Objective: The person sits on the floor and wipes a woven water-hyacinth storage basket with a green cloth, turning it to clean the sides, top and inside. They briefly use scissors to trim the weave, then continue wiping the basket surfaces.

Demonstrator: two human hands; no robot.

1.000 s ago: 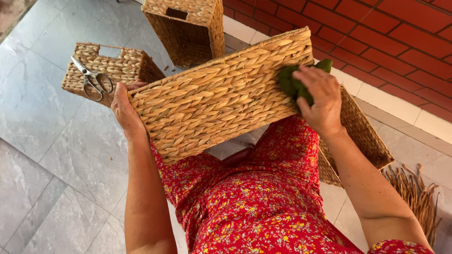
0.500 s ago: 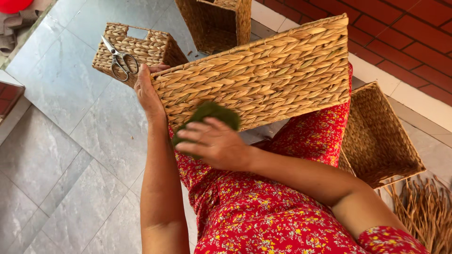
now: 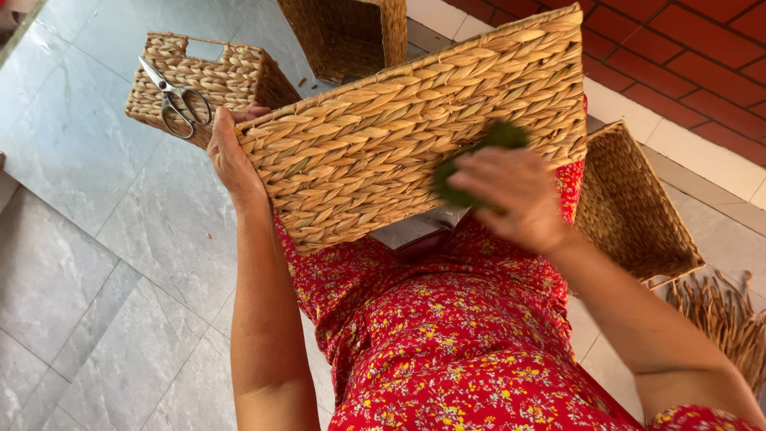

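Note:
A long woven straw basket (image 3: 375,144) rests on my lap, its side turned up toward me. My left hand (image 3: 231,156) grips its left end. My right hand (image 3: 515,195) presses a dark green scrub pad (image 3: 471,164) against the basket's side, near the lower right. The pad is partly hidden under my fingers. My lap is covered by a red flowered dress (image 3: 447,335).
A small woven basket (image 3: 231,72) lies on the grey tiled floor at the upper left, with metal scissors (image 3: 174,97) on top. Another basket (image 3: 347,32) stands behind, a third (image 3: 638,207) lies at my right. Dry straw strands (image 3: 722,315) are at the far right.
My right hand with the green pad has slid along the basket's side, from the left lower part half a second ago to the right. The left hand keeps its grip.

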